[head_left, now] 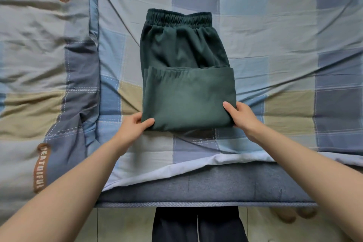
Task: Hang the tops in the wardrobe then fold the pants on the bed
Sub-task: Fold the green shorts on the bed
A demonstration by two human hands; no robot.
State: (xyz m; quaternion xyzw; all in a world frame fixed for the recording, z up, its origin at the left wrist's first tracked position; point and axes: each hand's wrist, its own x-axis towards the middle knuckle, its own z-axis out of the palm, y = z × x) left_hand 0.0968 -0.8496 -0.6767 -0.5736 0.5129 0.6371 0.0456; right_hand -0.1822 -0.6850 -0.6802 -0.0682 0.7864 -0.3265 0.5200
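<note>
I'm mid-fold on the green pants [186, 76] lying on the bed [275, 35], left hand [135, 125] and right hand [242, 116] each in a pinching grip on the near folded edge, which I judge must next go up to the waistband.

Soft even daylight, no glare; faint shadows in folds; wide-angle warp + slight blur at edges.

Dark green pants [186, 76], folded, frame centre, on checked bedsheet [275, 25]; elastic waistband toward top. Left hand [135, 125] pinches lower-left corner; right hand [242, 115] grips lower-right corner. Quilt [39, 65] along frame left. Mattress edge [196, 188] below.
</note>
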